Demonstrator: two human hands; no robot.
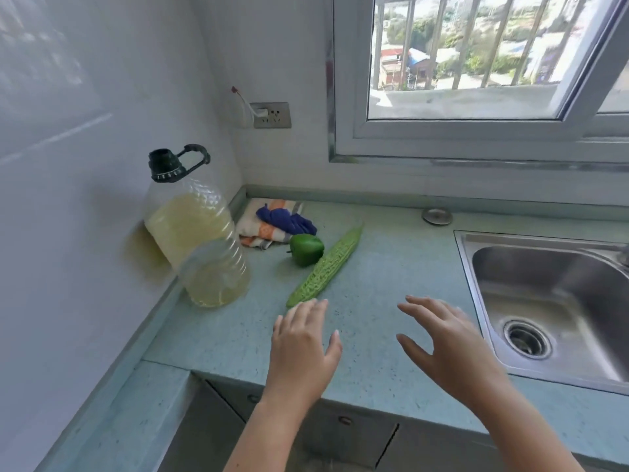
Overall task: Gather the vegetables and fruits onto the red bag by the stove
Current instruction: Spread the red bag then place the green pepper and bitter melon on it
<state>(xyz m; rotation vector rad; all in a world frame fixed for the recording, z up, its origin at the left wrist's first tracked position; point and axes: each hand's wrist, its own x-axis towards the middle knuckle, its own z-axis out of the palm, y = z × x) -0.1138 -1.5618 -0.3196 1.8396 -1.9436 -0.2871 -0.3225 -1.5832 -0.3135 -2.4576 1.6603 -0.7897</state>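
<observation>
A long bumpy green bitter gourd [326,265] lies diagonally on the pale green countertop [391,267]. A green bell pepper [306,249] rests just to its left, touching or nearly touching it. My left hand [304,345] hovers open over the counter, fingertips right at the gourd's near end. My right hand [446,342] is open with fingers spread, to the right of the gourd and empty. No red bag or stove is in view.
A large oil jug [197,240] with a dark cap stands at the left by the wall. Folded cloths [272,223], one blue, lie in the back corner. A steel sink [551,301] fills the right side. A window is above.
</observation>
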